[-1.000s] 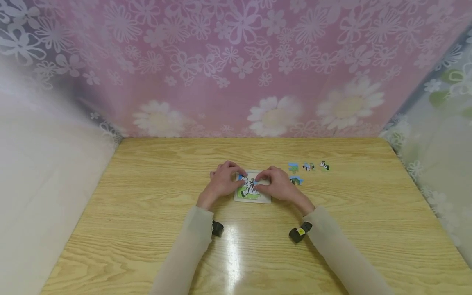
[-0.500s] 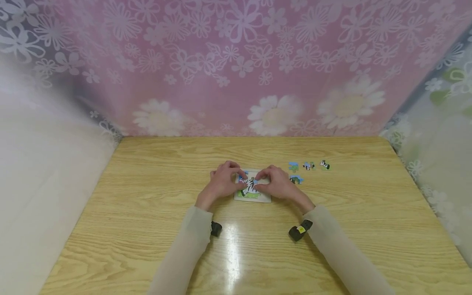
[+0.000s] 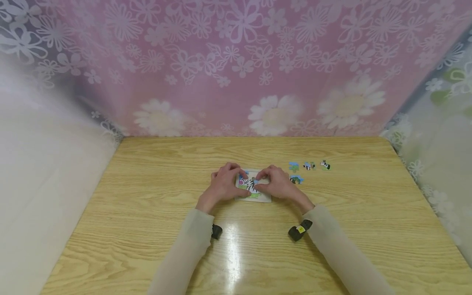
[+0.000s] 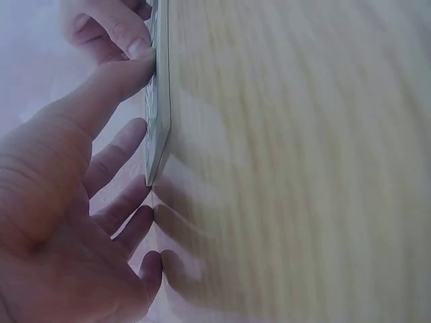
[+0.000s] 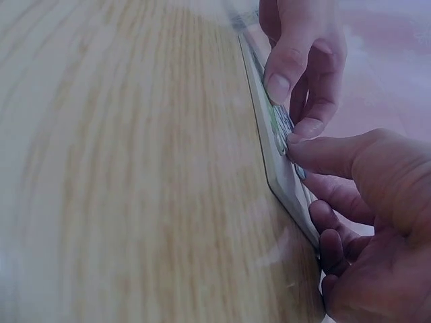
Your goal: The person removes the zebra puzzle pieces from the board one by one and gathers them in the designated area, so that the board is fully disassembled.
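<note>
A small puzzle board [image 3: 264,198] with a pale frame lies on the table between my hands. Zebra puzzle pieces [image 3: 252,185] with black and white stripes, green and blue cover its left and middle parts. My left hand [image 3: 225,182] rests on the board's left side; its thumb and index finger press on the pieces, and the other fingers touch the table beyond the edge. From the right, my right hand [image 3: 277,183] pinches the edge of a puzzle piece [image 5: 301,172] between thumb and index finger. Fingers partly hide the picture.
Several loose puzzle pieces [image 3: 309,166] lie right of the board, near the right hand. The wooden table [image 3: 166,176] meets a pink flowered curtain [image 3: 221,82] at the back. Pale cloth walls stand at both sides.
My left thumb has slid right and slightly down across the zebra pieces, uncovering a pink patch near the left edge. The right hand keeps nearly the same place.
</note>
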Demonstrator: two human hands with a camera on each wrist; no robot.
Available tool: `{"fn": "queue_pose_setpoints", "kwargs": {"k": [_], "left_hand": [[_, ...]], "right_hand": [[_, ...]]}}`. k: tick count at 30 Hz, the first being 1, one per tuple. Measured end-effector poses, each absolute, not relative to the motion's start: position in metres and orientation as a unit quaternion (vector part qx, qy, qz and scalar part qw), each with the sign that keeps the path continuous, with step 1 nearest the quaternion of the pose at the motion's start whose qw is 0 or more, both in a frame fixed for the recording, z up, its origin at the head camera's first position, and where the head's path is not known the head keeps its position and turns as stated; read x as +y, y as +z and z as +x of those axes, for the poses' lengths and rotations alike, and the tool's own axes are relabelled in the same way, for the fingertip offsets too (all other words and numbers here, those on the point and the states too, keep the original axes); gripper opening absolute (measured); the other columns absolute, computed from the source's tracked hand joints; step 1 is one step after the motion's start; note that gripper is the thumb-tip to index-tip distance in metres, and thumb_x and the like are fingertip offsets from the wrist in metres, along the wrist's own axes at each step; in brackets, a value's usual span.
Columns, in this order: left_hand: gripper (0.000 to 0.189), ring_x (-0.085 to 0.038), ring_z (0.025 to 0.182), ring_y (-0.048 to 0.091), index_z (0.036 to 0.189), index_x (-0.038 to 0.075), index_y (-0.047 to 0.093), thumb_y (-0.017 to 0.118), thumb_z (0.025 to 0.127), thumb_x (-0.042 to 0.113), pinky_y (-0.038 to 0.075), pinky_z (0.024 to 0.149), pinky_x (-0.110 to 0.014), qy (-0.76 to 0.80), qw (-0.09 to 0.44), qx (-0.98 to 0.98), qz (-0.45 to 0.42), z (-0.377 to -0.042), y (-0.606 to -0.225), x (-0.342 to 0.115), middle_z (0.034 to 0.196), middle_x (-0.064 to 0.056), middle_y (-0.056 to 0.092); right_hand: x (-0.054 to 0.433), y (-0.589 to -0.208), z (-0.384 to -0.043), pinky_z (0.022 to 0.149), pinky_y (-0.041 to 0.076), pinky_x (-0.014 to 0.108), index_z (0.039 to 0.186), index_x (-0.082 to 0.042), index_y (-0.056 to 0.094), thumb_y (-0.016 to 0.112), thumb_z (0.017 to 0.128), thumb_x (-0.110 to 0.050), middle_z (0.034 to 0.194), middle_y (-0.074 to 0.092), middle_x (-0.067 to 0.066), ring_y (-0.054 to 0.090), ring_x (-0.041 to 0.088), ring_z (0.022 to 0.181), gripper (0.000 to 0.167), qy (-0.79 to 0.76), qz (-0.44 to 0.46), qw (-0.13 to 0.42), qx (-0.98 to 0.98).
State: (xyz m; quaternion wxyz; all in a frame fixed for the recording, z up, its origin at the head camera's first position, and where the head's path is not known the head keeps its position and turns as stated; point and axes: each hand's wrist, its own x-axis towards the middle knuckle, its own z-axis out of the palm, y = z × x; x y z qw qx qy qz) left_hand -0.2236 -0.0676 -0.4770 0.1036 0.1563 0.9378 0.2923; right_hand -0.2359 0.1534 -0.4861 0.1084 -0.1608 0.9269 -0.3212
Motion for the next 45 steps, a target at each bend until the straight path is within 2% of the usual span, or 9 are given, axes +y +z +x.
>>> {"fn": "queue_pose_setpoints", "kwargs": {"k": [20, 29, 41, 45], "left_hand": [[0.032, -0.034, 0.143, 0.039, 0.104, 0.029, 0.069, 0.085, 0.082, 0.045, 0.023, 0.114, -0.062, 0.29, 0.119, 0.94, 0.137, -0.2235, -0.4767, -0.065, 0.156, -0.002, 0.042], [0.031, -0.034, 0.145, 0.038, 0.104, 0.028, 0.07, 0.086, 0.082, 0.044, 0.022, 0.115, -0.062, 0.302, 0.117, 0.937, 0.133, -0.2225, -0.4763, -0.064, 0.156, -0.002, 0.042], [0.03, -0.036, 0.144, 0.038, 0.104, 0.025, 0.071, 0.086, 0.082, 0.041, 0.021, 0.115, -0.063, 0.316, 0.114, 0.933, 0.129, -0.2204, -0.4717, -0.0636, 0.155, -0.004, 0.043], [0.031, -0.035, 0.143, 0.039, 0.104, 0.026, 0.07, 0.085, 0.082, 0.042, 0.023, 0.114, -0.064, 0.302, 0.117, 0.936, 0.135, -0.2205, -0.4693, -0.0628, 0.154, -0.004, 0.044]], "right_hand": [[0.1516, -0.4879, -0.2337, 0.089, 0.031, 0.048, 0.1, -0.018, 0.075, 0.079, 0.089, -0.033, 0.109, 0.064, 0.006, 0.055, 0.027, 0.101, 0.019, -0.321, -0.16, 0.1, 0.928], [0.1517, -0.4906, -0.2346, 0.085, 0.028, 0.045, 0.1, -0.018, 0.075, 0.08, 0.089, -0.032, 0.107, 0.064, 0.007, 0.055, 0.027, 0.099, 0.019, -0.323, -0.162, 0.09, 0.928], [0.1525, -0.4911, -0.2348, 0.09, 0.024, 0.05, 0.101, -0.017, 0.073, 0.078, 0.09, -0.031, 0.107, 0.061, 0.007, 0.05, 0.028, 0.102, 0.018, -0.339, -0.161, 0.101, 0.921], [0.1543, -0.4911, -0.2347, 0.091, 0.024, 0.049, 0.1, -0.018, 0.073, 0.078, 0.09, -0.032, 0.108, 0.06, 0.007, 0.05, 0.028, 0.102, 0.019, -0.344, -0.158, 0.108, 0.919]]}}
